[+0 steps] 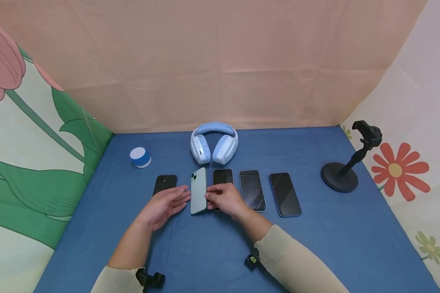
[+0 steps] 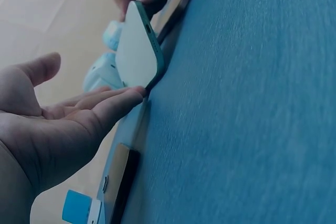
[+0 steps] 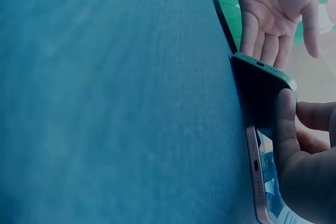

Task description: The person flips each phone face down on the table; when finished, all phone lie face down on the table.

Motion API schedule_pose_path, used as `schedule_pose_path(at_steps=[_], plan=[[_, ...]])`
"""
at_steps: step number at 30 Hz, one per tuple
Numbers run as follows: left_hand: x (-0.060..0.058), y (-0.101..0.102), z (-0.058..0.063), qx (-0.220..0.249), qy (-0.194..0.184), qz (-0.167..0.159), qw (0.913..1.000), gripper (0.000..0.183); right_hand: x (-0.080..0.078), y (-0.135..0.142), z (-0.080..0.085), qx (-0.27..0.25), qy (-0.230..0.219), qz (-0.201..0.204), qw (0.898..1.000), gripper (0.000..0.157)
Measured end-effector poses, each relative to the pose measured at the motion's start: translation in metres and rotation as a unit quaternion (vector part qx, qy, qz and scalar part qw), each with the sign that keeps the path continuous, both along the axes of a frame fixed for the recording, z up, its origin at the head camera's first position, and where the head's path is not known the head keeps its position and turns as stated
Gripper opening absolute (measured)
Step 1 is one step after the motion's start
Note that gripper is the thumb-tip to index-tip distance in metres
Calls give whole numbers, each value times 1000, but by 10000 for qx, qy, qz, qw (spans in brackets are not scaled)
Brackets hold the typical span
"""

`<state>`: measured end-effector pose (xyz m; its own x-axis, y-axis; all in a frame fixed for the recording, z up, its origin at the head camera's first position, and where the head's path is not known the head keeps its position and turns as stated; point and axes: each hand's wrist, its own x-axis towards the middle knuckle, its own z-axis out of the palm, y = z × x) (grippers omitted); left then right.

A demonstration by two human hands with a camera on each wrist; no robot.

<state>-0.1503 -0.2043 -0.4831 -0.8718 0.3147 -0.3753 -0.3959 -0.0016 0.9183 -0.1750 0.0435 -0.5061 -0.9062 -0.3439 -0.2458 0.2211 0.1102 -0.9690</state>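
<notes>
A pale green phone (image 1: 199, 191) is tilted up off the table, its back and cameras turned upward in the head view. My right hand (image 1: 225, 199) pinches its right edge between thumb and fingers. In the right wrist view its dark screen (image 3: 257, 87) faces down toward the cloth. My left hand (image 1: 168, 205) lies palm up with straight fingers, their tips at the phone's left edge. Left of the green phone is a black phone (image 1: 165, 183), partly behind the left hand. Another phone (image 1: 223, 176) lies partly under the right hand, dark screen up.
Two more phones, one (image 1: 252, 189) nearer and one (image 1: 285, 195) farther right, lie screen up. Blue-white headphones (image 1: 214, 142) stand behind the row. A blue and white round container (image 1: 140, 157) is at the back left, a black stand (image 1: 339, 177) at the right, all on blue cloth (image 1: 205, 260).
</notes>
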Motion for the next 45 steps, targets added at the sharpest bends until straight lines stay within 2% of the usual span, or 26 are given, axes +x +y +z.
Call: schedule_pose_path(at_steps=[9,20,30,38,45], plan=[[-1,-10,2,-1,-32,42,10000,61,1,-9,-4,163,56,-102,9998,28],[0,-19,2,-48,-73,86,9999,65,2,-17,0,178,-17,-138,9997,26],[2,-24,4,-128,-114,156,9997,67,0,-17,4,536,105,149,9984,30],[2,-26,4,-172,-69,157,9997,67,3,-16,7,1235,531,560,9893,40],[2,-24,4,-223,-136,234,9994,60,4,-15,9,1406,602,779,9852,44]])
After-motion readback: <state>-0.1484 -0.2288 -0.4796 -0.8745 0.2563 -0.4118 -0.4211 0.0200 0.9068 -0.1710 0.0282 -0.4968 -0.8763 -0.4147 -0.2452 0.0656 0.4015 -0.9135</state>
